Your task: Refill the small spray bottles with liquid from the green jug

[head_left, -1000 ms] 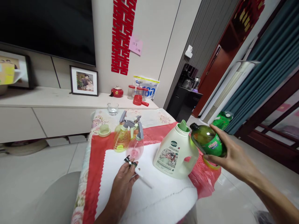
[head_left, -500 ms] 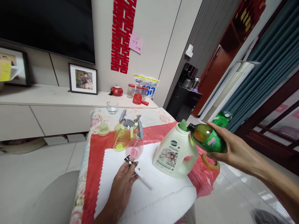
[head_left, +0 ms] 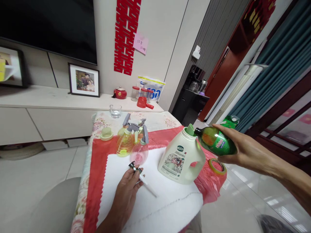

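My right hand (head_left: 234,144) is closed around a dark green bottle (head_left: 216,140) with a green label. The bottle is tilted nearly level, and its black neck meets the mouth of a pale green detergent jug (head_left: 181,157). The jug stands upright, uncapped, with a green spout at its opening. In my left hand (head_left: 130,183) is a pump dispenser (head_left: 136,170), its black head between the fingers and its pale tube pointing down to the right. Just beyond that hand stand a pink spray bottle (head_left: 139,155) and a yellow spray bottle (head_left: 125,144).
A pale green cap (head_left: 106,134) lies left of the spray bottles. A roll of tape (head_left: 217,166) rests on red plastic at the table's right edge. Toward the back stand a glass cup (head_left: 115,111) and, on the cabinet, lidded jars (head_left: 135,93). A grey stool (head_left: 57,207) is at left.
The view has shifted slightly. The green bottle stays tilted at the jug's mouth, and both hands keep their hold with little visible movement.
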Motion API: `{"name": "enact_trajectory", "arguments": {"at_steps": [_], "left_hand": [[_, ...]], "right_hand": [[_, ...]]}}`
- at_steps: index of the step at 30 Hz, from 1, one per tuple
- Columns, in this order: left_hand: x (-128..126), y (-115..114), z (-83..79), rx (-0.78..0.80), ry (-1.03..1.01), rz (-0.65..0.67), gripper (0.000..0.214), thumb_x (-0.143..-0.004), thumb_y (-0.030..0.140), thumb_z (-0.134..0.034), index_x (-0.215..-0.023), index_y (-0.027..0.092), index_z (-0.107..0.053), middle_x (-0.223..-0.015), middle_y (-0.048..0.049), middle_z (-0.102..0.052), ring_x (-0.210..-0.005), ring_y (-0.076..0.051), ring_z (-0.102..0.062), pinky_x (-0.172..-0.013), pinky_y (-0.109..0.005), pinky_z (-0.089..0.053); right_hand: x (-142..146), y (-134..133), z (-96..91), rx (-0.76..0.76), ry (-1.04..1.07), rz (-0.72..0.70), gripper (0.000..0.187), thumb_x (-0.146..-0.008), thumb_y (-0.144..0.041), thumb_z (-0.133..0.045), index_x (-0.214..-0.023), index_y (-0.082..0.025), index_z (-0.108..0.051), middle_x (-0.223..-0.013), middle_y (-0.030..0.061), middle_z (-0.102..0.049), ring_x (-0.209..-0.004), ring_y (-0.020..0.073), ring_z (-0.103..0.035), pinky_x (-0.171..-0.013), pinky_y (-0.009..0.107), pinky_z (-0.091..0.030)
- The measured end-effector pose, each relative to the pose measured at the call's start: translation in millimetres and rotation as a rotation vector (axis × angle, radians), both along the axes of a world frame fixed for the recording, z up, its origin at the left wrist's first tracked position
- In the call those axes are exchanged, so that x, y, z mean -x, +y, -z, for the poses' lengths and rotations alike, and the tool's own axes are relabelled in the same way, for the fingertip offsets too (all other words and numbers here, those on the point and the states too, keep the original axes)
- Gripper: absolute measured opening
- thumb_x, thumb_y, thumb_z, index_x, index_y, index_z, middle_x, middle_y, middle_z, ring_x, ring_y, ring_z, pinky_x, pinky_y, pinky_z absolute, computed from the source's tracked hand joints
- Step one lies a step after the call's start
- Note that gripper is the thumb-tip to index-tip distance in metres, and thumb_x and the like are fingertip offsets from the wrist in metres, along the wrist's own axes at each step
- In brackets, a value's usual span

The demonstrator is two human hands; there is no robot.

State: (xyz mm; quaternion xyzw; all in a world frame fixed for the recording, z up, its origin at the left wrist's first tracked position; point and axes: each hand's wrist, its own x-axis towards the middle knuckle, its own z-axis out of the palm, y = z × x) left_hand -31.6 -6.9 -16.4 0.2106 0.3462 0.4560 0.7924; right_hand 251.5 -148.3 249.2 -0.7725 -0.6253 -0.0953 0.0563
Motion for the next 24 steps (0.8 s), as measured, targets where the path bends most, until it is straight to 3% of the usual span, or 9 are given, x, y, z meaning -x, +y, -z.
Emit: {"name": "enact_trajectory", "arguments": {"at_steps": [6,15,24], "left_hand": [[0,0,1.9,0.017,0.001,-0.005,0.062,-0.048,0.04,-0.097,-0.099,0.017,-0.069,-0.101,-0.0067,-0.071,-0.082,-0.016,-0.064,-0.068,-0.026,-0.054],[0,-1,-0.5,-0.006,-0.008,-0.011,0.054,-0.05,0.039,-0.096,-0.092,0.017,-0.069,-0.098,-0.0057,-0.071,-0.081,-0.017,-0.066,-0.07,-0.028,-0.056],[-1,3,8.3,0.003,-0.003,-0.007,0.057,-0.052,0.038,-0.095,-0.1,0.019,-0.072,-0.102,-0.0077,-0.072,-0.082,-0.018,-0.067,-0.067,-0.027,-0.056]], "right_hand": [[1,4,-8.2,0.029,0.023,-0.011,0.091,-0.07,-0.039,-0.074,-0.153,-0.034,-0.036,-0.131,0.007,-0.057,-0.112,0.032,-0.062,-0.091,0.042,-0.055],[5,10,-20.9,0.08,0.081,-0.003,0.091,-0.065,-0.034,-0.07,-0.151,-0.034,-0.04,-0.12,0.0041,-0.061,-0.104,0.0274,-0.063,-0.085,0.039,-0.056],[5,14,-27.4,0.115,0.085,-0.026,0.092,-0.064,-0.033,-0.069,-0.151,-0.03,-0.04,-0.118,0.0055,-0.062,-0.1,0.0272,-0.064,-0.082,0.039,-0.057]]}}
